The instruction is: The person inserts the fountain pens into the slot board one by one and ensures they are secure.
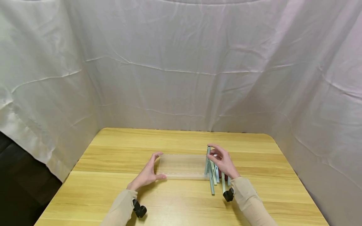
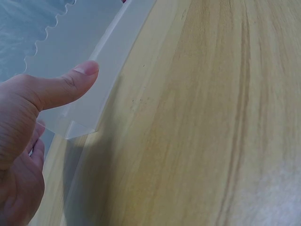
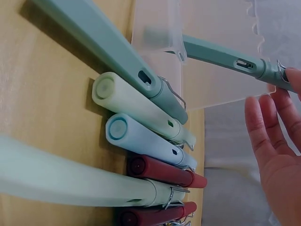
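A frosted clear plastic holder (image 1: 181, 166) with scalloped notches along one edge stands on the table. My left hand (image 1: 145, 174) grips its left end, the thumb (image 2: 70, 87) on the near side and fingers at the far side. At the right end my right hand (image 1: 224, 161) pinches a teal pen (image 3: 221, 59) by its clip end. The pen's other end is behind the holder's translucent wall. Beside it lie another teal pen (image 3: 117, 61), pale green pens (image 3: 136, 108), a light blue pen (image 3: 146, 141) and dark red pens (image 3: 162, 170), partly under my right hand.
The wooden table (image 1: 181, 204) has a pale grey cloth (image 1: 181, 94) hung behind it and at its sides. Each wrist carries a small black camera, one of them (image 1: 139, 208) on the left sleeve.
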`<state>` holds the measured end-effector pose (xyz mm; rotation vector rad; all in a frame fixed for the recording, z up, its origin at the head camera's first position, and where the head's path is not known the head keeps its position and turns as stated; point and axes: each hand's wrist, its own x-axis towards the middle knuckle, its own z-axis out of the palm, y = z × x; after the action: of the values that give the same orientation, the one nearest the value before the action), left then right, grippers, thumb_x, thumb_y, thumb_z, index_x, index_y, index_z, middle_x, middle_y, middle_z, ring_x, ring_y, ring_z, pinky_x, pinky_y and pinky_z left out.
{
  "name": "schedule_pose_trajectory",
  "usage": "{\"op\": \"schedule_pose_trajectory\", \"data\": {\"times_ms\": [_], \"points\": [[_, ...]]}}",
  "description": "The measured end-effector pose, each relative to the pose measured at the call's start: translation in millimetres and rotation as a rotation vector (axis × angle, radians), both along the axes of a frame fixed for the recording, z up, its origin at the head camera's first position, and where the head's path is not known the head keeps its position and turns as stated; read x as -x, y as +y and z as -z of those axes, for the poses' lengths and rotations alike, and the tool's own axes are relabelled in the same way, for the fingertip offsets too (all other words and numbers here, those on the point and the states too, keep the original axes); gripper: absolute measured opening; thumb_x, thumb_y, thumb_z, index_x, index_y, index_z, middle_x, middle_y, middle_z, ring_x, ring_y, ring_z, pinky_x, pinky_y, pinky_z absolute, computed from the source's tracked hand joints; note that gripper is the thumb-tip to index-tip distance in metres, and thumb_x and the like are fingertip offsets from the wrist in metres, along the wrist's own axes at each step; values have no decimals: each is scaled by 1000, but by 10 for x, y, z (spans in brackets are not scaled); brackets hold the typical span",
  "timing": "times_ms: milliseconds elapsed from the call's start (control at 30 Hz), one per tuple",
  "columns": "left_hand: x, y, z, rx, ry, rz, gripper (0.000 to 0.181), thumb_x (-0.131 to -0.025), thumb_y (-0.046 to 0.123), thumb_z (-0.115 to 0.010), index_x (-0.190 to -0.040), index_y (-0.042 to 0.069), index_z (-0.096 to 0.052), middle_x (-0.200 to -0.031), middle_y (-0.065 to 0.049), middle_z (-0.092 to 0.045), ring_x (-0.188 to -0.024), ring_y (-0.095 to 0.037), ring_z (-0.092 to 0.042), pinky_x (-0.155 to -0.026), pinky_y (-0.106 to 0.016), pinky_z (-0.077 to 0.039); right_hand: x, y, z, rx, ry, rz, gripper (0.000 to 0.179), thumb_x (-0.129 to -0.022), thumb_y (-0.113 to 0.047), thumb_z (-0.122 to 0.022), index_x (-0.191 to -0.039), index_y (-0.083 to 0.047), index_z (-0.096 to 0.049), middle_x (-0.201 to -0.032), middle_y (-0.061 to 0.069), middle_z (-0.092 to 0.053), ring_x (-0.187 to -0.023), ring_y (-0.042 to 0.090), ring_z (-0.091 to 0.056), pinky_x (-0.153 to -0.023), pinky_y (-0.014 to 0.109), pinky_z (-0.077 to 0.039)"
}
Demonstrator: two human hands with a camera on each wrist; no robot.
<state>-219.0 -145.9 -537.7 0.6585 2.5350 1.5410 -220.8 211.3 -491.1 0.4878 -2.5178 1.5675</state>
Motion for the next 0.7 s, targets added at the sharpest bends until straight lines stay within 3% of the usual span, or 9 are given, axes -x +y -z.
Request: {"op": "schedule_pose_trajectory", "data": {"times_ms": [67,367,467,700], "points": [[3,-2,7,-2,0,3,97,-72,13,-89,-150,8,-31,-161,-20,-32,-152,-45,-26,-123,-69,-17,47,21,97,-3,16,-2,46,-95,-1,-65,-139,-2,-54,-103,23,-69,-89,24,-67,-77,28,-60],[5,7,12,15,-1,-9,98,-72,14,-89,-151,9,-31,-161,-19,-32,-151,-45,-26,-123,-69,-18,60,17,99,3,40,-28,50,-93,-3,-69,-141,-3,-53,-101,21,-69,-88,17,-63,-71,27,-58],[1,7,6,17,-2,-11,98,-73,14,-89,-151,9,-31,-162,-19,-31,-151,-44,-26,-122,-70,-18,76,0,99,-7,31,-18,52,-93,-2,-68,-142,-3,-52,-102,22,-69,-88,22,-64,-72,29,-58],[-9,0,-4,29,0,-8,99,-73,15,-89,-152,6,-30,-162,-19,-31,-151,-45,-27,-122,-70,-18,-13,-59,-74,-27,-5,-22,50,-94,1,-65,-142,0,-51,-104,26,-68,-89,32,-62,-75,30,-57]]}}
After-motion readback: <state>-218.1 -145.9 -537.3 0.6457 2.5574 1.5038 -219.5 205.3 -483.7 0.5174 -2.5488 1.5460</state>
